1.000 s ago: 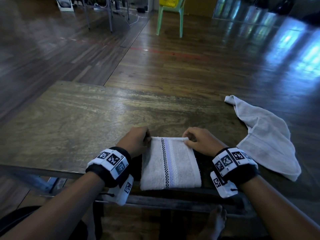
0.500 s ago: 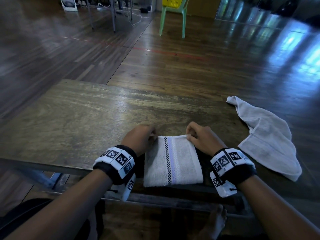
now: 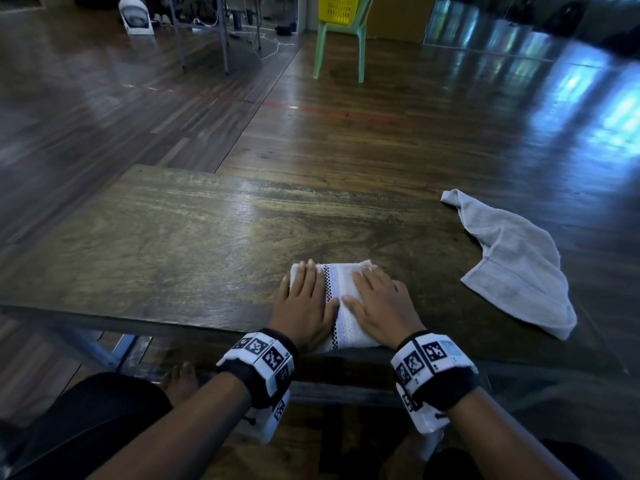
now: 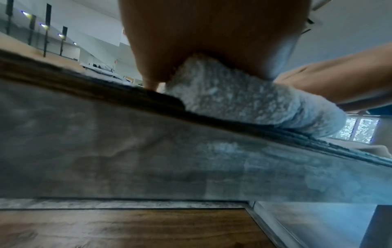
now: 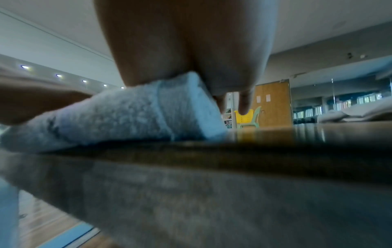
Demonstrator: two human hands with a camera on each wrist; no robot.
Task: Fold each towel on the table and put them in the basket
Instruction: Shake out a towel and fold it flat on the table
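Observation:
A folded white towel [image 3: 341, 292] with a checkered and lilac stripe lies at the near edge of the wooden table [image 3: 180, 244]. My left hand [image 3: 304, 299] lies flat on its left half, fingers straight. My right hand [image 3: 377, 303] presses flat on its right half. In the left wrist view the palm bears down on the towel [image 4: 244, 100] at the table edge; the right wrist view shows the same towel [image 5: 127, 117] under my right palm. A second, unfolded grey towel [image 3: 516, 265] lies crumpled on the right of the table. A yellow basket [image 3: 338, 8] stands on a green chair far behind.
The green chair [image 3: 341, 46] stands on the wooden floor beyond the table. Metal table legs [image 3: 221, 32], cables and a small fan [image 3: 135, 16] are at the back left. The person's feet show under the table's near edge.
Both hands pinched the towel's far corners before; now they lie flat on top of it, pressing it down. The head view has tilted up and shifted left.

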